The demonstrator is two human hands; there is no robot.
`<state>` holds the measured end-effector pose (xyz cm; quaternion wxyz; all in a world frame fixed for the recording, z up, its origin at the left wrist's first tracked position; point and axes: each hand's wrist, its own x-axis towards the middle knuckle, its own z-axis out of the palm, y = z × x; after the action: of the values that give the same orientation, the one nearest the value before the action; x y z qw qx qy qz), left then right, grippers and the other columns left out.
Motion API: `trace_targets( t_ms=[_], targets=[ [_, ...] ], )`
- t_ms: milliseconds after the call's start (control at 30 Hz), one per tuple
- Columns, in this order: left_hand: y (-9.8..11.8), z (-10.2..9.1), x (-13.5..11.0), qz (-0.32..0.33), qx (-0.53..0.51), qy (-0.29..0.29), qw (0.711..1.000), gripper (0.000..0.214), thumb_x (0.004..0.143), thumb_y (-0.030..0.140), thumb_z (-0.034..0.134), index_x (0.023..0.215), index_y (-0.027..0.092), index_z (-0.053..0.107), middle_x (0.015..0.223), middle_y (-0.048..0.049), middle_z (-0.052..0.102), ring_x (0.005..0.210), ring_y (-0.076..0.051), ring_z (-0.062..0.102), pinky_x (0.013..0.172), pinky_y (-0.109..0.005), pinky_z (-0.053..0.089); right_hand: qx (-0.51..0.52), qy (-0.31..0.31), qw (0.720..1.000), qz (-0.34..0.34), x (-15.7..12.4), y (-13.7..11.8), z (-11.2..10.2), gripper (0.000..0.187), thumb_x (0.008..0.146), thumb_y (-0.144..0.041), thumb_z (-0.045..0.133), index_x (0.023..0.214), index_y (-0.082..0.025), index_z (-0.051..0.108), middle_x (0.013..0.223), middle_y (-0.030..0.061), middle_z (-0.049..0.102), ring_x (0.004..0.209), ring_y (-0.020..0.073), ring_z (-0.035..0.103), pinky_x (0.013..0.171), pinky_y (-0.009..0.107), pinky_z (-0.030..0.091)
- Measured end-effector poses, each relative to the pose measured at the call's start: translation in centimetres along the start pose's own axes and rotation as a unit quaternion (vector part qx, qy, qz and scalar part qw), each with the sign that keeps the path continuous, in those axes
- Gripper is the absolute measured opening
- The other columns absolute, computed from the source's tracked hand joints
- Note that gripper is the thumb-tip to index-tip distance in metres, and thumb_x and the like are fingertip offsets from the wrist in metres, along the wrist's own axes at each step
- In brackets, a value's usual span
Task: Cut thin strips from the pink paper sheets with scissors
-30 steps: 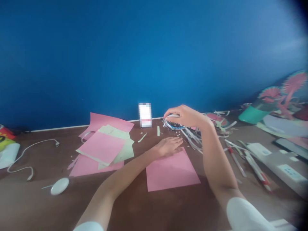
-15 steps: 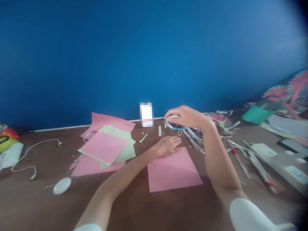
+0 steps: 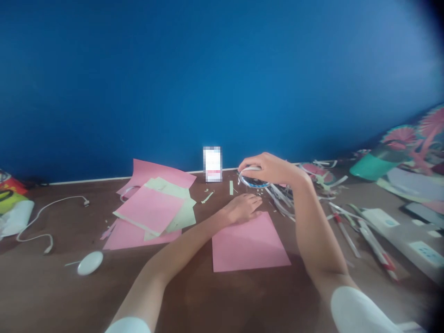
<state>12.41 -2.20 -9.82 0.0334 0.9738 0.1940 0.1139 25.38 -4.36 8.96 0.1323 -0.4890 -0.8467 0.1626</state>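
Note:
My left hand (image 3: 242, 208) lies flat, fingers stretched to the right, over the top edge of a square pink sheet of paper (image 3: 249, 245) on the brown table. Up and to the right of it, my right hand (image 3: 268, 167) is closed around a white and blue roll of tape (image 3: 255, 180), held above the table behind the sheet. Its far side is partly covered by my fingers. Small pale paper scraps (image 3: 231, 187) are scattered near both hands, and thin white strips (image 3: 279, 201) trail under my right wrist.
Pink and pale green papers (image 3: 152, 208) are piled on the left, with a white cable (image 3: 41, 208) and a white disc (image 3: 90, 263). A phone-like screen (image 3: 212, 164) leans at the blue wall. A power strip (image 3: 398, 240), pens (image 3: 378, 249) and a green container (image 3: 374, 163) are right.
My view has shifted slightly, so the table's things sit a little differently in the picture. Both hands keep almost the same pose.

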Motion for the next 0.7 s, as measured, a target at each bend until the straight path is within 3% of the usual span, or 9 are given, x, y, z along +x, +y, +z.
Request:
trace_targets(
  t_ms=[233, 467, 700],
  targets=[
    [0.0, -0.3, 0.2, 0.006, -0.018, -0.013, 1.000, 0.051, 0.099, 0.039, 0.024, 0.132, 0.010, 0.050, 0.141, -0.0100, 0.050, 0.133, -0.021, 0.041, 0.113, -0.034, 0.026, 0.011, -0.011, 1.000, -0.009, 0.2, 0.0, 0.3, 0.031, 0.087, -0.041, 0.047, 0.103, -0.025, 0.069, 0.072, 0.0000, 0.065, 0.054, 0.0114, 0.046, 0.056, 0.027, 0.028],
    [0.3, 0.1, -1.1, -0.012, -0.045, -0.033, 0.998, 0.061, 0.098, 0.049, 0.019, 0.145, 0.013, 0.034, 0.153, -0.0074, 0.032, 0.142, -0.020, 0.024, 0.117, -0.034, 0.019, 0.011, -0.010, 1.000, -0.011, 0.5, 0.0, 0.5, 0.033, 0.086, -0.042, 0.048, 0.104, -0.025, 0.070, 0.079, 0.0015, 0.068, 0.057, 0.0129, 0.048, 0.058, 0.027, 0.030],
    [0.5, 0.7, -0.5, -0.021, -0.032, -0.051, 0.998, 0.068, 0.096, 0.056, 0.011, 0.148, 0.016, 0.028, 0.155, -0.0050, 0.028, 0.143, -0.022, 0.022, 0.117, -0.039, 0.014, 0.016, -0.009, 1.000, -0.025, 0.8, -0.3, 0.8, 0.033, 0.085, -0.043, 0.050, 0.102, -0.024, 0.071, 0.082, 0.0038, 0.069, 0.067, 0.0162, 0.054, 0.063, 0.027, 0.034]
  ],
)
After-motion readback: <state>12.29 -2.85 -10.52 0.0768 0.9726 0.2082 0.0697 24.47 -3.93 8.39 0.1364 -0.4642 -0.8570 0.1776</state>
